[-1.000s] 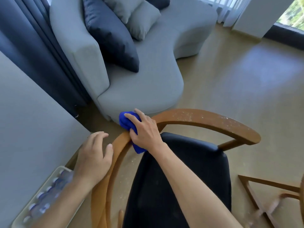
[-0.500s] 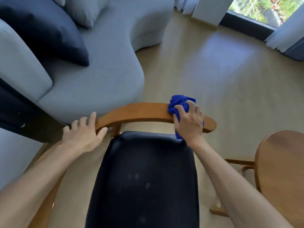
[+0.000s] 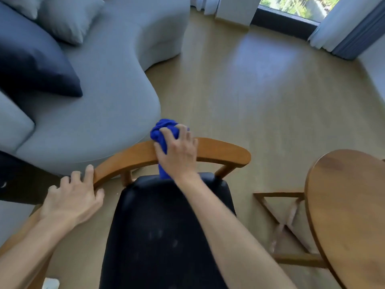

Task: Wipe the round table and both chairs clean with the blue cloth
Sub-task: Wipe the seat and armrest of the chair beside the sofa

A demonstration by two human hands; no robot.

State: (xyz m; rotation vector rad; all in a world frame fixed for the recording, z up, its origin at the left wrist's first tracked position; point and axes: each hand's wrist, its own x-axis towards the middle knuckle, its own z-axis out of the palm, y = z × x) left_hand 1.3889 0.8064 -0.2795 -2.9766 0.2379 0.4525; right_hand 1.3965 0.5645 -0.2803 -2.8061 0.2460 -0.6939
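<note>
Head view: mid-frame, the right hand [image 3: 179, 155] has its fingers curled over the bunched blue cloth [image 3: 163, 130], pressing it onto the chair [image 3: 218, 151] rail. It looks soft, light and best held wadded. The left hand [image 3: 70, 203] grips the rail's lower-left end, fingers spread.

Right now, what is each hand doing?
Left hand: holds the chair's wooden rail, fingers curled over it.
Right hand: grips the blue cloth against the rail.

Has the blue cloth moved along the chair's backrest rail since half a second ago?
Yes. The blue cloth under the right hand has slid left along the rail, from near its right end towards the middle.
</note>
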